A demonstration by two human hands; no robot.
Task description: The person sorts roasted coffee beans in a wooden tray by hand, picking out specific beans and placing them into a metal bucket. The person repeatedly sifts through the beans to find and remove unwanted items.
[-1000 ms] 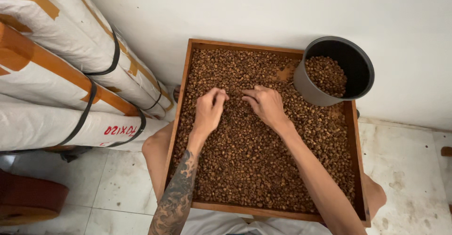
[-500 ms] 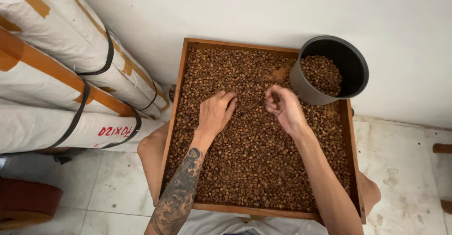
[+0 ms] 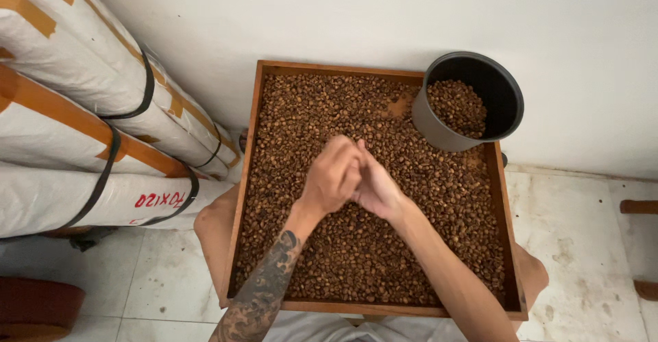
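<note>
- Left hand [image 3: 331,177], the one on the tattooed forearm, hovers over the middle of the wooden tray [image 3: 245,177], fingers curled loosely inward; whether it holds any beans I cannot tell.
- Right hand [image 3: 375,188] presses against the left, the two meeting palm to palm above the beans; its fingers are hidden behind the left hand, so its grip cannot be told either.
- Half a second ago the hands were apart, the left lying flat on the beans and the right raised with pinched fingers; now both are lifted off the bean layer and joined. My reading is that something picked out is passing between them or being gathered.
- Brown beans [image 3: 356,260] cover the tray almost edge to edge, with a bare patch of wood near the far right corner.
- Black round pot [image 3: 504,119] sits tilted on the tray's far right corner, partly filled with the same beans, well apart from the hands.
- White rolled bundles [image 3: 82,88] are stacked on the left against the wall, bound by black straps and crossed by orange tape bands; the lowest carries red printed marks on its side.
- Tray rests across the person's knees, above a pale tiled floor [image 3: 582,246].
</note>
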